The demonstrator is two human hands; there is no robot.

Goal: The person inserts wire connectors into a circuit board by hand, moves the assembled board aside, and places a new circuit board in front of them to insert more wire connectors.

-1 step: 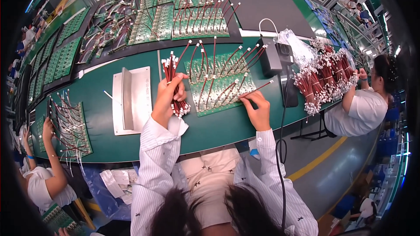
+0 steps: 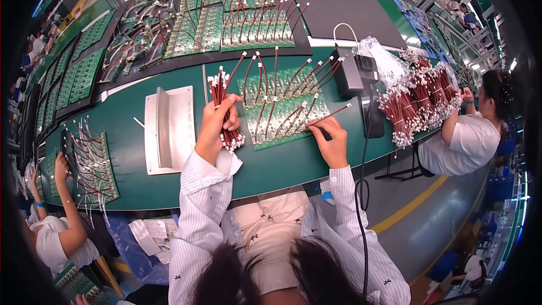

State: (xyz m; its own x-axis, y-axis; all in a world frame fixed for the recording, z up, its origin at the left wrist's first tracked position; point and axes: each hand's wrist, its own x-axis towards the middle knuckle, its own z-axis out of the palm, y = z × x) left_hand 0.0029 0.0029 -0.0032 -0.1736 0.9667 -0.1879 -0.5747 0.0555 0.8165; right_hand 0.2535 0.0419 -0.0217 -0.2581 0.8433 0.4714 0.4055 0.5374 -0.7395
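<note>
A panel of green circuit boards (image 2: 261, 144) lies flat on the table in front of me, with several dark red cables with white plugs standing up from it. At its left side, my left hand (image 2: 216, 124) is closed round a bundle of similar cables (image 2: 217, 89), white plugs at both ends. The thumb and fingers of my right hand (image 2: 332, 142) pinch one cable (image 2: 334, 114) at the panel's lower right edge. Its white plug points up and to the right; its lower end is hidden at my fingertips.
Left of my left hand stands a silver metal plate with an upright ridge (image 2: 183, 130). A black power adapter (image 2: 349, 76) and cable bundles (image 2: 415, 101) lie to the right. Wired boards (image 2: 257, 27) fill the far side. Co-workers sit at both sides.
</note>
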